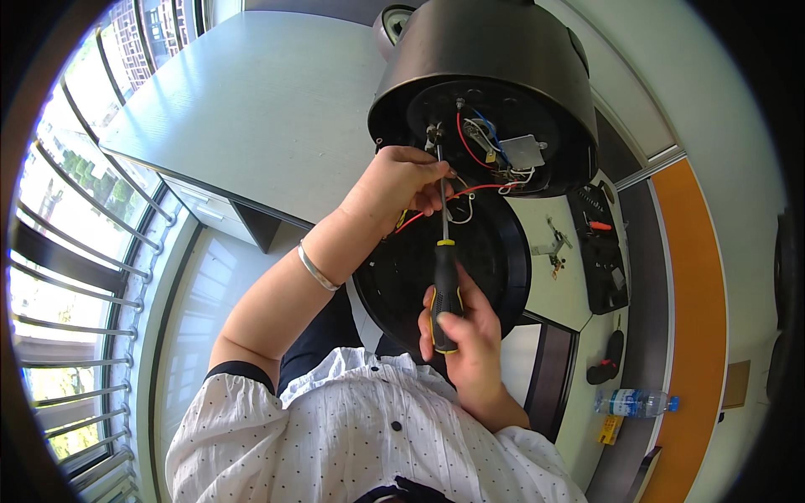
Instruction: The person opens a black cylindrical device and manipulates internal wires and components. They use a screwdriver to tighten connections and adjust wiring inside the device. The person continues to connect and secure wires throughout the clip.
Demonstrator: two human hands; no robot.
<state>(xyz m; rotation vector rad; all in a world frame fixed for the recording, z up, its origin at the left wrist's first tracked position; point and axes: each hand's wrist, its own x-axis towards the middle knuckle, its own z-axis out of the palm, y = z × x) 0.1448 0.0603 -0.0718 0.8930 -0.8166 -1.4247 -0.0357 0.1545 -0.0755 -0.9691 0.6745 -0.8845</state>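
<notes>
Nearest in, the right hand [457,331] has its grip wrapped tight round the black-and-yellow handle of a screwdriver [444,268], shaft pointing away toward the far side. A bit further out, the left hand [398,180], with a thin bangle [319,268] on the wrist, has its fingers pressed together round the shaft near the tip, steadying it.

The tip sits at a screw point inside the cooker [495,101], a dark round appliance tipped so its open underside faces the camera. Red, white and blue wires [482,142] and a small grey part are showing. Its black base plate [478,260] lies just under the hands, still joined by a red wire.

Handling-wise I'd guess the cooker is bulky and a bit heavy with a smooth shell, so best gripped by the rim, not the wiring, which looks thin and easy to snag. The screwdriver's stiff, and its rubbery handle is the place to hold.

The desk [251,101] is pale and smooth. To the right are a bit case [604,243], a small bracket [553,247] and a water bottle [637,402]. Barred window on the left, bright daylight.
</notes>
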